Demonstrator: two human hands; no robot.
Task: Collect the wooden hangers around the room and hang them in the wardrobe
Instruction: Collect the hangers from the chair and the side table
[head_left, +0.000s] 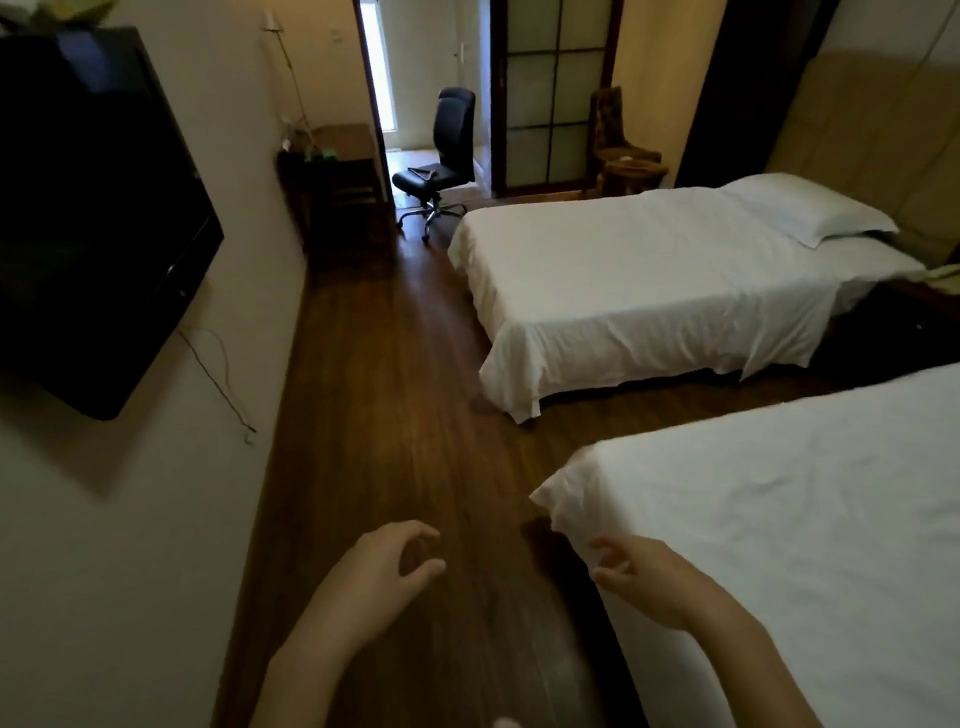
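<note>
A wooden hanger (423, 172) lies on the seat of the black office chair (441, 156) at the far end of the room, by the doorway. My left hand (371, 577) is held out low over the wooden floor, fingers loosely curled, holding nothing. My right hand (644, 577) hovers beside the corner of the near bed, fingers loosely curled and empty. No wardrobe is in view.
Two white beds stand on the right: the near bed (779, 519) and the far bed (649, 291). A dark TV (88, 218) hangs on the left wall. A dark desk (337, 176) sits by the doorway. A wooden-floor aisle (395, 389) runs ahead.
</note>
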